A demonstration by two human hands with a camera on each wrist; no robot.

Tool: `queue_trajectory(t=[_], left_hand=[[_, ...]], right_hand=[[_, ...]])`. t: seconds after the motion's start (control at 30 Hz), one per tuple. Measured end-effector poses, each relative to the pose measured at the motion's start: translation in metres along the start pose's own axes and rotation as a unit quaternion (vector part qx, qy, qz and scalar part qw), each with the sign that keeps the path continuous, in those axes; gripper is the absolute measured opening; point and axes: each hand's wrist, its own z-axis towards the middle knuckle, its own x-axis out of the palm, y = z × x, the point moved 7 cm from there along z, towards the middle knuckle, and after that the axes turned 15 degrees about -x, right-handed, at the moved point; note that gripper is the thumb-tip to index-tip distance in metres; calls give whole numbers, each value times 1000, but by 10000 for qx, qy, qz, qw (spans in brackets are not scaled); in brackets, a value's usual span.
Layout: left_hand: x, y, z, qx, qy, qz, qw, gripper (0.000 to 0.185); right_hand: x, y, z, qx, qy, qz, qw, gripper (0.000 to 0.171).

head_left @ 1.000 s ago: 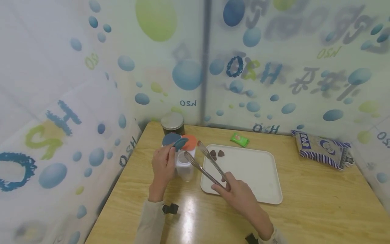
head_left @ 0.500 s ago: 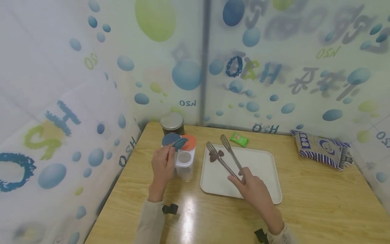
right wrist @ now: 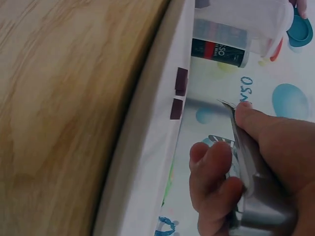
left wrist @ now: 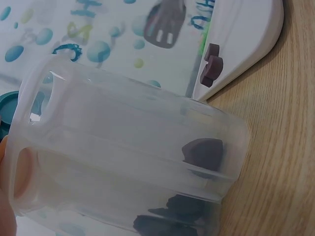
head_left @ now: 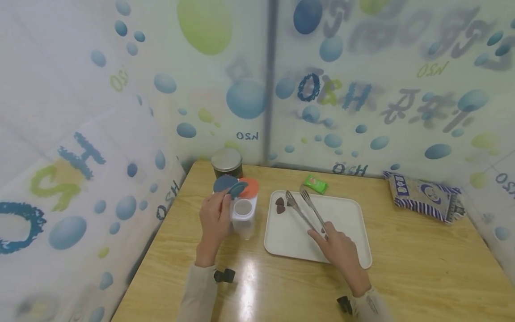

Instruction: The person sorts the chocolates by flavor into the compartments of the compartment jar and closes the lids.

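My left hand (head_left: 215,217) is at the back left of a clear plastic storage container (head_left: 243,227), pinching its raised teal lid (head_left: 238,189) above an open round mouth. Several dark brown chunks (left wrist: 203,153) lie at the bottom of the container. My right hand (head_left: 339,250) grips metal tongs (head_left: 315,210), whose slotted tips are apart over the white tray (head_left: 342,214). Near the tray's left end sit a few brown wedge-shaped pieces (head_left: 280,209), one partly covered by a tong tip. In the right wrist view, thumb and fingers press the tong arms from opposite sides.
Blue and orange lids (head_left: 248,188) top the container's other compartments. Behind it stands a dark can (head_left: 227,163) with a silver lid. A small green packet (head_left: 315,184) lies beyond the tray, and a striped bag (head_left: 424,197) at the back right. Printed curtains enclose the table.
My right hand has carried the tongs rightward from over the container's mouth to above the tray, and their tips have drawn closer together. The left hand stays at the teal lid.
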Motion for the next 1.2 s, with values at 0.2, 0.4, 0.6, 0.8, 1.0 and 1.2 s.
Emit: queue_trajectory(t=[0.2, 0.4, 0.6, 0.8, 1.0, 1.2], left_hand=[[-1, 2, 2, -6, -35, -1, 10000, 20], [0, 2, 1, -56, 12, 46, 10000, 20], [1, 2, 0, -104, 59, 88, 9999, 19], [1, 0, 0, -52, 0, 65, 10000, 19], [0, -1, -1, 37, -64, 71, 9999, 20], [0, 1, -1, -4, -53, 38, 10000, 20]], right_hand=[[14, -11, 10, 94, 228, -17, 9997, 50], [23, -17, 16, 238, 548, 34, 9982, 44], [27, -21, 17, 340, 764, -36, 9965, 42], [29, -21, 16, 338, 908, -87, 9953, 43], [29, -23, 15, 375, 914, -10, 9951, 43], [27, -24, 11, 409, 856, 173, 9953, 48]])
